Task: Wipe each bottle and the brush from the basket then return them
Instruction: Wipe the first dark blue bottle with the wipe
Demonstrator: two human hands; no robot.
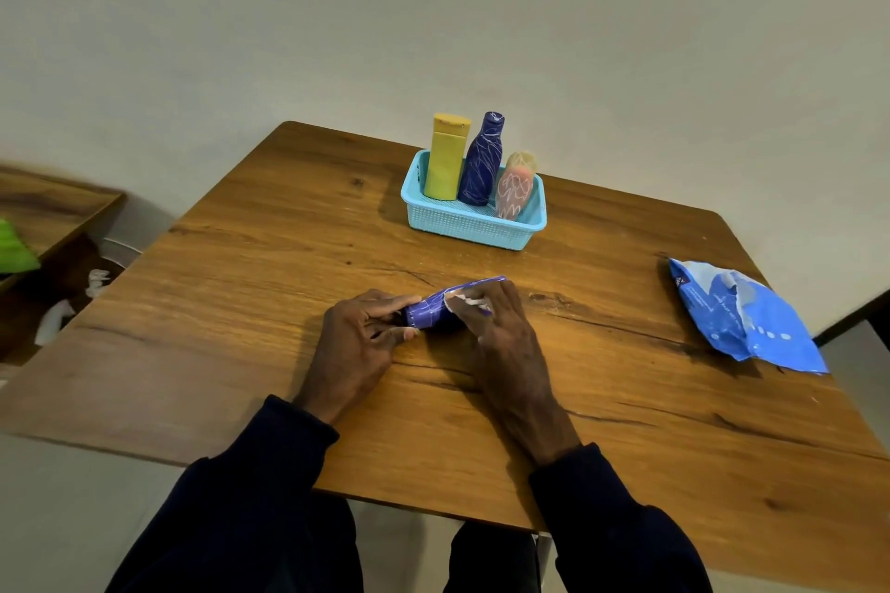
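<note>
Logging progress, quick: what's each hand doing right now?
Left hand: grips the lying purple bottle by one end.
Right hand: holds a wipe against it.

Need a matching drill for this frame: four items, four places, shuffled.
Items:
1 yellow bottle
2 lying purple bottle
3 blue pack
4 wipe

Places:
A in right hand
B right edge of table
C left end of basket
D in left hand

Pairs: 1-C, 2-D, 3-B, 4-A
</note>
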